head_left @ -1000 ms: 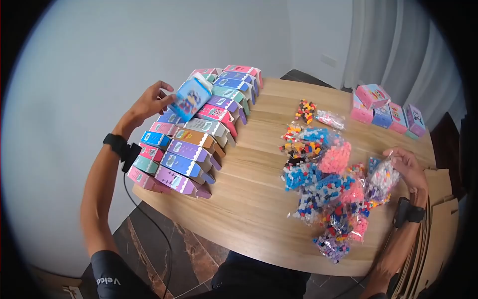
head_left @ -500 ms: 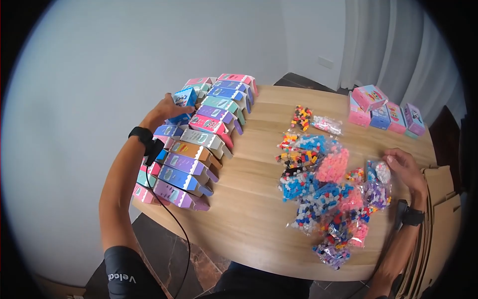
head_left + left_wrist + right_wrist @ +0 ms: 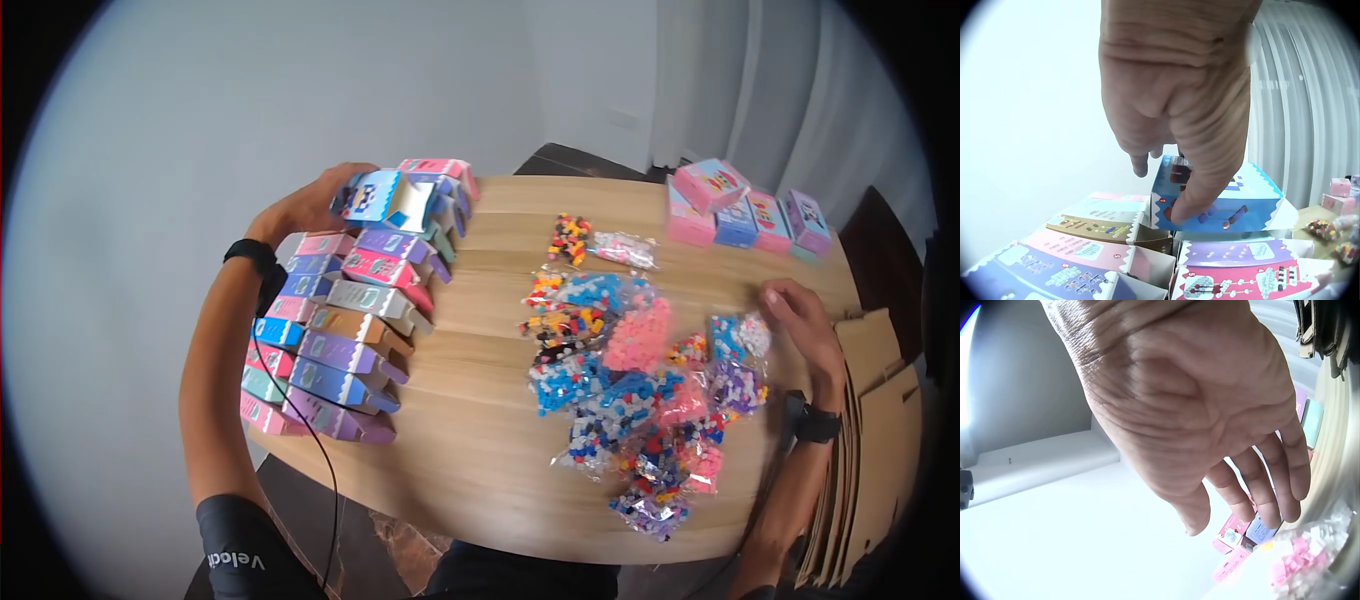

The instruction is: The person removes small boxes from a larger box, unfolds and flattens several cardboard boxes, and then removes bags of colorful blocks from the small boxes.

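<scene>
At the far end of the box rows, my left hand (image 3: 318, 203) grips a blue cardboard box (image 3: 372, 197) by its left end. The box's open end, white inside, faces right. In the left wrist view the thumb presses the near side of this blue box (image 3: 1225, 215), just above the other boxes. Two rows of open-ended, colourful boxes (image 3: 335, 350) lie beneath and nearer. My right hand (image 3: 808, 328) holds nothing; its fingers are loosely extended beside a clear bag of white pieces (image 3: 755, 335). In the right wrist view a bag of pink and white pieces (image 3: 1300, 562) lies beyond the fingertips.
Several bags of small coloured blocks (image 3: 640, 335) are heaped on the right half of the wooden table (image 3: 470, 400). Small pink and blue boxes (image 3: 710, 185) are stacked at the back right. Flattened cardboard (image 3: 885, 410) stands at the right edge. A cable (image 3: 325, 470) hangs from the left wrist.
The left hand has carried the blue box over the far boxes and turned it so its open end faces right. The right hand has let go of the bag of pieces it held.
</scene>
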Available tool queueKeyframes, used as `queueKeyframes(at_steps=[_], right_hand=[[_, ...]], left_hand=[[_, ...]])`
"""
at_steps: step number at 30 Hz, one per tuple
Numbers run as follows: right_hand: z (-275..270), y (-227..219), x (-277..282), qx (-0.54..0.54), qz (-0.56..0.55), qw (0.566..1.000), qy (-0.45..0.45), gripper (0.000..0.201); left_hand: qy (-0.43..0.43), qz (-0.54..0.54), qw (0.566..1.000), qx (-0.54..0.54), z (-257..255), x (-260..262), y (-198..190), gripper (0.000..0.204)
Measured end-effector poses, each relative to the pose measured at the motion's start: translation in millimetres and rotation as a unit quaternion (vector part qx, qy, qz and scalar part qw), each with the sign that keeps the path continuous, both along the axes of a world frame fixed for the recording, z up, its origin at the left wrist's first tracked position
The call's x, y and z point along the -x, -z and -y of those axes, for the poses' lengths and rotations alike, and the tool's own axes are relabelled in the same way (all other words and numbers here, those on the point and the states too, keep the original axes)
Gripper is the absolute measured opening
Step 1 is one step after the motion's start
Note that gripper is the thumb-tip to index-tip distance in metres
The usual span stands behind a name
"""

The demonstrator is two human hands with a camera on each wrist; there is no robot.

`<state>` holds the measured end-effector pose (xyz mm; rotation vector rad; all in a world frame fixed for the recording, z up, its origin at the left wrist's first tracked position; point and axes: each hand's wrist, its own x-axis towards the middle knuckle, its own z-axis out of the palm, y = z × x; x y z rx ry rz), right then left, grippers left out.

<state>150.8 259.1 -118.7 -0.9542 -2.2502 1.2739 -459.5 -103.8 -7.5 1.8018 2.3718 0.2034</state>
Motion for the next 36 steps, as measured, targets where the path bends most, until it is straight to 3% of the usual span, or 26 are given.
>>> queueKeyframes(at_steps=[4,5,6,7,9,11,12,13,15,16,17,19,21,23,24,25,27,28,29,31,33,34,35,36], right_hand=[[2.0,-0.8,1.9,-0.059,-0.008,0.998,0.028,0.034],[0.3,1.8,1.4,-0.069,-0.029,0.996,0.044,0.035],[-4.1,0.5,3.1,-0.083,-0.051,0.994,0.055,0.036],[-8.5,-6.9,5.9,-0.089,-0.044,0.993,0.068,0.036],[-19.5,-21.2,19.5,-0.105,-0.033,0.986,0.128,0.041],[-40.9,-24.8,49.6,-0.257,-0.004,0.951,0.17,0.052],[-49.1,-24.8,70.4,-0.361,-0.014,0.92,0.152,0.061],[-59.0,-23.8,89.2,-0.46,-0.025,0.878,0.129,0.071],[-88.2,-20.1,127.6,-0.468,0.029,0.873,0.135,0.083],[-92.5,-18.1,152.8,-0.472,0.079,0.867,0.141,0.095],[-95.1,-18.5,169.1,-0.471,0.065,0.872,0.116,0.095],[-112.7,-22.8,186.2,-0.246,0.248,0.935,0.052,0.108],[-95.6,-15.8,187.4,-0.386,0.309,0.863,0.103,0.109],[-101.4,-11.1,186.7,-0.397,0.286,0.87,0.06,0.105],[-103.1,-8.7,184.0,-0.395,0.268,0.878,0.026,0.101],[-103.8,-11.1,179.8,-0.401,0.268,0.876,0.019,0.101],[-106.0,-23.2,172.7,-0.202,0.187,0.961,0.014,0.096],[-106.2,-26.5,170.8,-0.213,0.185,0.959,0.018,0.083],[-108.8,-31.5,172.1,-0.217,0.182,0.959,0.018,0.083],[-101.9,-46.2,168.4,-0.214,0.293,0.932,-0.005,0.075],[-83.5,-49.2,160.0,-0.244,0.258,0.934,-0.029,0.072],[-69.5,-52.1,155.5,-0.275,0.218,0.935,-0.056,0.069],[-42.1,-47.4,147.3,-0.405,0.151,0.901,-0.042,0.071],[1.5,-51.5,138.4,-0.418,0.042,0.906,-0.051,0.07]], left_hand=[[0.115,0.036,0.992,0.045,-7.4,35.0,14.0,0.113],[0.097,-0.017,0.993,0.065,-2.5,13.5,0.3,0.119],[0.01,-0.053,0.995,0.086,5.8,3.7,-5.3,0.121],[-0.05,-0.078,0.992,0.086,9.0,-30.6,-18.2,0.118],[0.017,-0.149,0.988,-0.026,25.6,-91.3,-32.0,0.095],[0.046,-0.144,0.981,-0.12,43.1,-186.3,-40.3,0.076],[0.066,-0.118,0.982,-0.131,61.7,-215.7,-31.1,0.069],[0.096,-0.025,0.991,-0.089,67.1,-265.8,-39.7,0.062],[0.15,0.173,0.973,-0.027,87.5,-309.5,-8.2,0.057],[0.209,0.164,0.963,-0.041,81.7,-327.0,-0.4,0.056],[0.259,0.152,0.952,-0.053,78.1,-342.5,8.4,0.055],[0.214,0.197,0.952,-0.091,77.4,-354.6,35.1,0.057],[0.189,0.244,0.941,-0.141,74.6,-358.6,51.1,0.06],[0.078,0.358,0.901,-0.232,65.9,-361.4,59.9,0.061],[0.013,0.466,0.851,-0.24,60.3,-360.9,66.9,0.057],[0.008,0.468,0.849,-0.247,51.8,-361.2,73.5,0.057],[-0.067,0.585,0.772,-0.242,34.5,-360.9,80.0,0.055],[-0.045,0.595,0.77,-0.226,33.2,-361.8,79.1,0.054],[-0.043,0.592,0.771,-0.229,32.8,-364.0,78.1,0.054],[-0.033,0.542,0.81,-0.224,34.4,-373.9,79.8,0.053],[0.004,0.55,0.795,-0.255,28.5,-372.4,96.5,0.058],[-0.036,0.617,0.733,-0.284,22.2,-368.2,99.2,0.062],[-0.075,0.678,0.662,-0.311,14.3,-364.0,98.2,0.066],[-0.108,0.701,0.64,-0.296,6.7,-356.2,88.7,0.07]])
